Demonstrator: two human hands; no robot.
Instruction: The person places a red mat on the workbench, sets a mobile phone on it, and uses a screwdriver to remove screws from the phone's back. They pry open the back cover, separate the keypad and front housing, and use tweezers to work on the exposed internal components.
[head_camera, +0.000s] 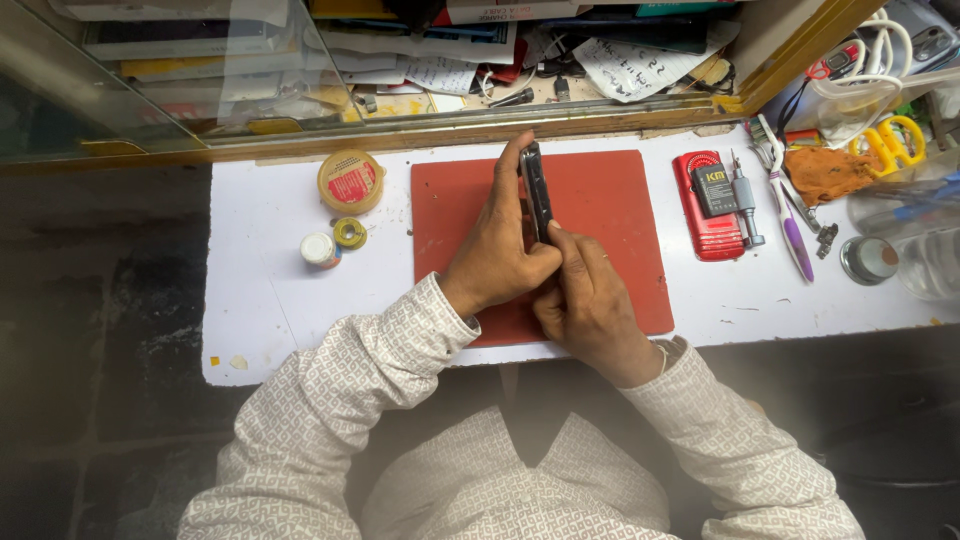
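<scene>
hands meet over a flat red rectangular mat (610, 200) lying on a white worktop (260, 300). left hand (495, 250) wraps around a slim dark mobile phone (537, 190) stood on its long edge above the mat, fingers reaching up its far side. right hand (585, 295) is curled just beside it, thumb pressed against the phone's lower end. left of the mat sit a round yellow tin with a red label (351, 181), a small yellow reel (350, 233) and a small white-capped pot (320, 249). right of it lie a red handset with a black battery on top (706, 205), a grey metal screwdriver (745, 200) and a purple-handled toothbrush (790, 225).
</scene>
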